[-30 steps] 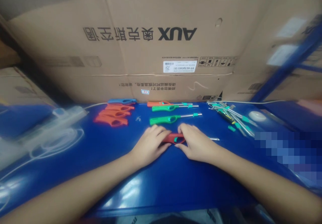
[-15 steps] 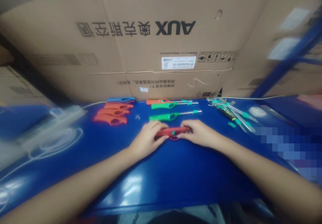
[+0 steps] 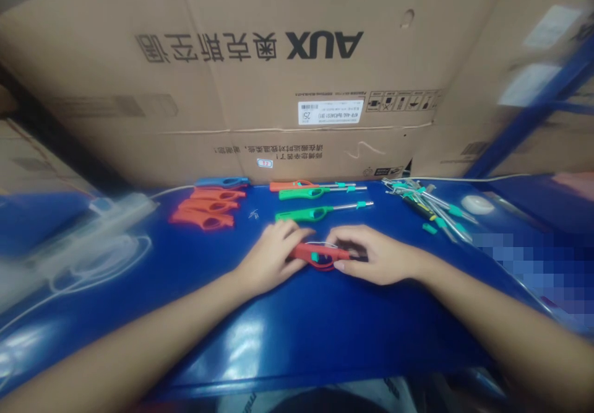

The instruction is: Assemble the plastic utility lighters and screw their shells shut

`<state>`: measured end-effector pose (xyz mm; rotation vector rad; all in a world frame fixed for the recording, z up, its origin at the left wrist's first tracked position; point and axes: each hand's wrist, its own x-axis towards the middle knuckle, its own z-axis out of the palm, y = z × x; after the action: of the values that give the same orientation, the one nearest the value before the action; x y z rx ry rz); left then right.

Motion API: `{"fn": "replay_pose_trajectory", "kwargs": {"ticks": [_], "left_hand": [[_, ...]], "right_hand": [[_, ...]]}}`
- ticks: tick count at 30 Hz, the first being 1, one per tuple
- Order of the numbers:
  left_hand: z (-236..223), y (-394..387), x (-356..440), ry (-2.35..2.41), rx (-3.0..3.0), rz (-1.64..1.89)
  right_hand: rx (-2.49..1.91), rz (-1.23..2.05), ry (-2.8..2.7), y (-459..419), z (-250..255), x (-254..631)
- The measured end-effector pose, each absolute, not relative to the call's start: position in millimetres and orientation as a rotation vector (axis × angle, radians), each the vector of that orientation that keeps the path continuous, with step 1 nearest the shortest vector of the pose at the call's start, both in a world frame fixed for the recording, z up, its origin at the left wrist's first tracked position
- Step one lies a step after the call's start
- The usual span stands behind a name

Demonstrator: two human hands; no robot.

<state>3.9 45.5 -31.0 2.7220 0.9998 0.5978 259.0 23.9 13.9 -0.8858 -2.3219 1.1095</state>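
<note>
A red lighter body [image 3: 319, 254] with a small green trigger lies between my two hands on the blue table [image 3: 297, 332]. My left hand [image 3: 269, 257] grips its left end with curled fingers. My right hand [image 3: 375, 254] closes over its right end, thumb below and fingers on top. Just beyond my hands lies a finished green long-nosed lighter [image 3: 320, 213] with a metal tube.
Behind it lie another green lighter [image 3: 306, 194] and an orange one [image 3: 297, 185]. A stack of orange handle shells [image 3: 204, 210] with a blue one [image 3: 223, 182] sits back left. Metal tubes with green fittings [image 3: 429, 205] are piled back right. A large cardboard box [image 3: 297, 72] walls the back.
The red lighter body has turned in my hands, so its green trigger now faces up. Both hands stayed on its ends, and my right hand slid slightly right.
</note>
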Motion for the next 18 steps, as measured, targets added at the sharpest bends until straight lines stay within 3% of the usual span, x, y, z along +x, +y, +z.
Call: {"fn": "replay_pose_trajectory", "kwargs": {"ticks": [4,18], "left_hand": [[-30,46,2,0.892,2.645,0.675],[-27,50,-2,0.759,2.154,0.830]], "right_hand": [[-0.856,1.103,-2.293,25,10,261],[-1.058,0.339,-2.602,30,1,259]]}}
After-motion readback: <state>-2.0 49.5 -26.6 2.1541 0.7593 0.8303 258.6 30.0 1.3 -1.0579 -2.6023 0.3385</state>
